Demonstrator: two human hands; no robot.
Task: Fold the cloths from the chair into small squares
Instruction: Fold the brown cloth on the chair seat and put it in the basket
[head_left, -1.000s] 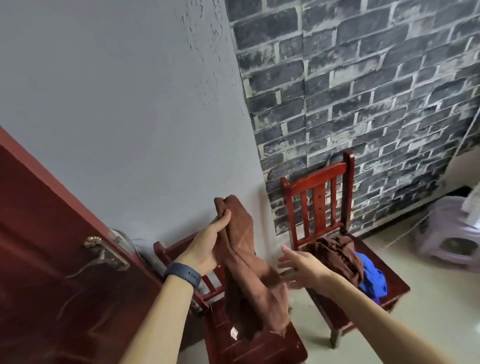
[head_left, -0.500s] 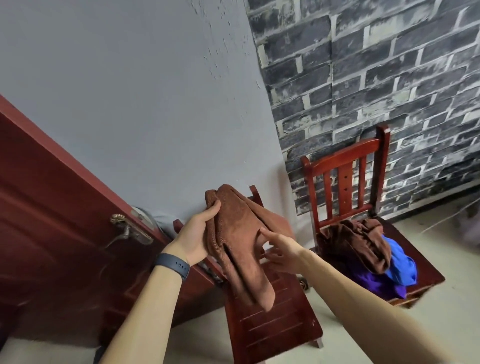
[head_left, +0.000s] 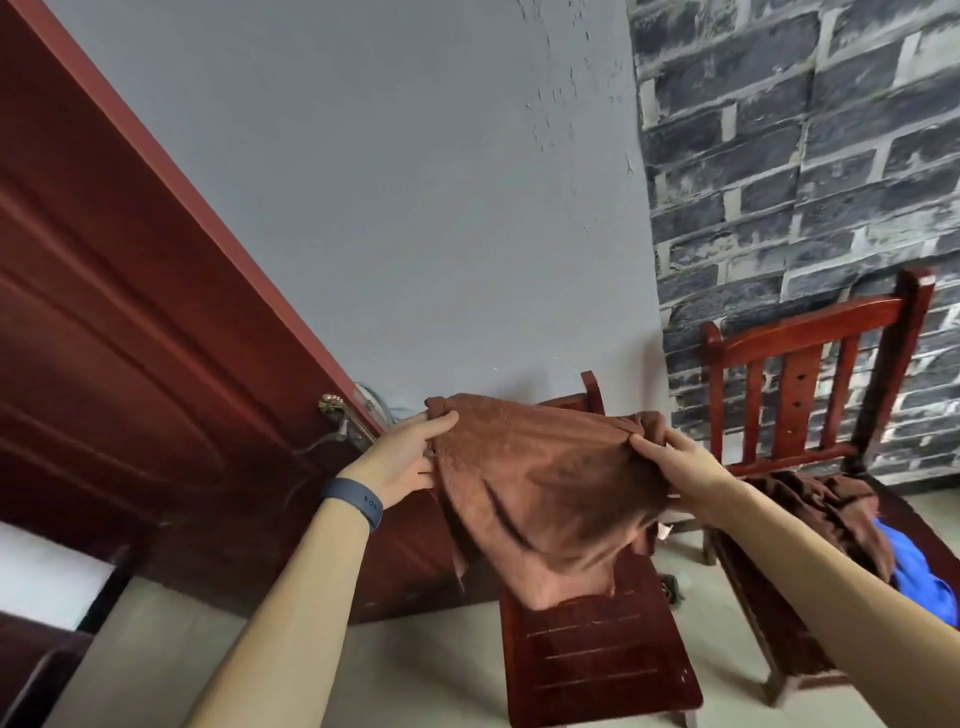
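- Item, far left: a red-brown panelled door (head_left: 130, 364) with a brass-coloured handle (head_left: 336, 415) at its edge. A plain grey wall (head_left: 415, 208) is behind it.
- Item: your left hand (head_left: 408, 460), with a dark blue wristband (head_left: 356, 501) on the wrist. Thumb and fingers are closed on the upper left corner of the brown cloth (head_left: 535, 483), and the thumb lies along its top edge.
- Item: the brown cloth itself, held in the air between your two hands. Its top edge is stretched roughly level, and the rest hangs in a loose point over the small chair (head_left: 597, 654). You cannot tell whether the tip touches the slatted seat.
- Item: your right hand (head_left: 680, 467), fingers and thumb pinching the cloth's upper right corner. A bunch of fabric is gathered above the fingertips.
- Item, right: the second chair (head_left: 797, 395), against the dark brick wall (head_left: 805, 156). On its seat lies a crumpled pile: a second brown cloth (head_left: 831, 504) on top, and a blue cloth (head_left: 919, 571) just beside it and partly under it.
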